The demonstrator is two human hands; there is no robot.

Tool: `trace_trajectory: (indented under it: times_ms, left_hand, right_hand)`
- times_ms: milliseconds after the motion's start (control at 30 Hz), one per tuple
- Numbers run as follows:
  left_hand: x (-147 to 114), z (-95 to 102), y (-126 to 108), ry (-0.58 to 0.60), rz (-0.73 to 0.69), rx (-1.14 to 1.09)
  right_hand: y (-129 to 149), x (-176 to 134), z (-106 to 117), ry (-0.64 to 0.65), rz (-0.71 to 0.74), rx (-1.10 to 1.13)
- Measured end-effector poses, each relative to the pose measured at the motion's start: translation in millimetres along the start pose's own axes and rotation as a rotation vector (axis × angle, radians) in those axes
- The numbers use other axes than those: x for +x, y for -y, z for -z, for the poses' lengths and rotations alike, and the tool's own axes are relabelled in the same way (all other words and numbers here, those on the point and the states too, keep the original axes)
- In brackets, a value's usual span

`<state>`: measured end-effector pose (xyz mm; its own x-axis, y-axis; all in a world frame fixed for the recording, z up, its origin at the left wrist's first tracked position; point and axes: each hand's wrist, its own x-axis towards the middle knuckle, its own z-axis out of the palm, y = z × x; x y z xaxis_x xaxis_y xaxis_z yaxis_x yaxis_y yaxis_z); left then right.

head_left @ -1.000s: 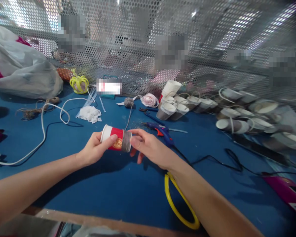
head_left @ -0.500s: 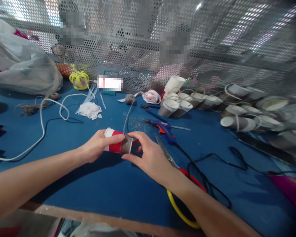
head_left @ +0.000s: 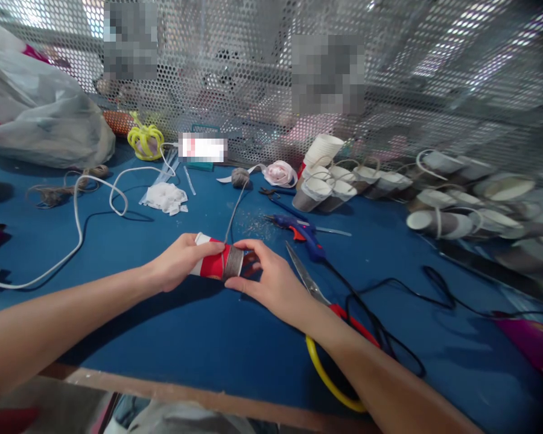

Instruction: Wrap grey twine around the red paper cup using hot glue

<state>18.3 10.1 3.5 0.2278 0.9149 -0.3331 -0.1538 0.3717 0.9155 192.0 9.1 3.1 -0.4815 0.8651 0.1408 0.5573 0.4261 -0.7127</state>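
A red and white paper cup (head_left: 213,266) lies on its side between my hands, above the blue table. Grey-brown yarn is wound around the cup's right end, and a strand (head_left: 234,211) runs from it to a small yarn ball (head_left: 241,177) behind. My left hand (head_left: 180,262) grips the cup's left part, its thumb on the red wall beside the strand. My right hand (head_left: 271,280) holds the wound end between thumb and fingers. Scissors (head_left: 308,276) with red and yellow handles lie partly under my right forearm.
A blue glue gun (head_left: 301,232) with a black cord lies right of the cup. Several yarn-wrapped cups (head_left: 314,194) stand at the back right. White scraps (head_left: 165,198), a white cable (head_left: 78,223) and a plastic bag (head_left: 49,114) are on the left. A perforated metal panel (head_left: 253,78) borders the back.
The cup has turned slightly in my hands, and the strand now crosses the red wall a little left of the wound yarn. Both hands keep their grip.
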Motion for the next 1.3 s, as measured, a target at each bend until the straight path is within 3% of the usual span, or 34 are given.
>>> trace_trajectory:
  times_ms: [100, 200, 333, 400, 467, 567, 733, 933, 1033, 1200, 1300]
  left_hand:
    - [0.6, 0.5, -1.1, 0.005, -0.012, 0.037]
    - [0.3, 0.9, -1.5, -0.012, -0.029, 0.087]
    - [0.2, 3.3, -1.0, -0.038, -0.053, 0.184]
    - [0.8, 5.1, -0.8, -0.031, -0.063, 0.237]
    - [1.5, 6.4, -0.9, -0.028, -0.076, 0.288]
    - [3.1, 6.2, -2.7, -0.017, -0.095, 0.343]
    - [8.3, 2.7, -8.7, -0.023, -0.113, 0.435]
    - [17.2, 5.1, -13.5, -0.002, -0.068, 0.447]
    - [21.0, 5.7, -16.3, -0.012, -0.03, 0.434]
    - [27.0, 6.7, -20.0, 0.005, 0.017, 0.392]
    - [28.9, 7.8, -19.9, 0.014, 0.026, 0.379]
  right_hand:
    - [0.1, 0.9, 0.5, 0.022, -0.024, 0.037]
    - [3.4, 3.1, 18.4, -0.039, -0.118, -0.012]
    - [-5.8, 10.7, 66.4, -0.331, -0.308, -0.136]
    - [-20.3, 15.2, 87.8, -0.459, -0.406, -0.361]
    - [-38.8, 19.0, 99.4, -0.375, -0.505, -0.547]
    - [-64.7, 23.3, 97.7, -0.234, -0.543, -0.527]
    - [-79.7, 28.4, 82.9, -0.245, -0.583, -0.42]
    - [-45.4, 19.1, 88.9, -0.353, -0.507, -0.105]
    - [-20.5, 5.2, 87.4, -0.245, -0.459, 0.286]
    - [5.8, -15.3, 70.6, -0.068, -0.352, 0.257]
    - [14.9, -20.0, 62.3, 0.022, -0.38, 0.177]
